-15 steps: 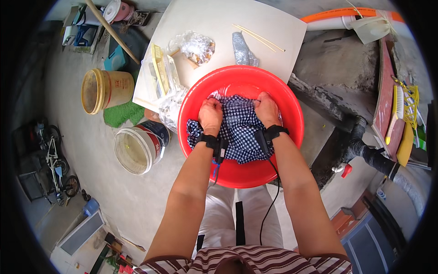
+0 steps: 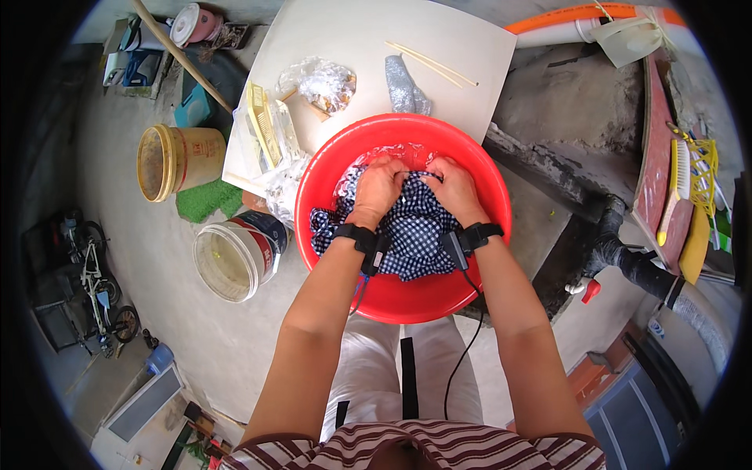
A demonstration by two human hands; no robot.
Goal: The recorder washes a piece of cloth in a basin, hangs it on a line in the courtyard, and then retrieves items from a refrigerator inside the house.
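Observation:
A round red plastic basin [image 2: 403, 301] stands in front of me with water in it. Bunched up inside lies a wet dark blue and white checked cloth [image 2: 419, 231]; whether it is a garment I cannot tell. Both hands are over the far part of the cloth, fingers curled into it. My left hand [image 2: 377, 190] grips the fabric near the middle. Just to its right, my right hand [image 2: 456, 188] pinches another part of the same fabric. Each wrist wears a black strap with a small device and a cable.
Beyond the basin, a pale board [image 2: 446, 39] bears chopsticks [image 2: 431, 63], a silvery wrap [image 2: 406, 86] and a clear plastic bag [image 2: 321, 82]. Left are a yellowish bucket [image 2: 184, 160] and a white-rimmed bucket [image 2: 235, 254]. At right are a red-handled tap [image 2: 589, 290] and a brush [image 2: 680, 176].
My hands have come closer together over the cloth, the left one moving right. The fabric between them is gathered more tightly. The view has shifted slightly.

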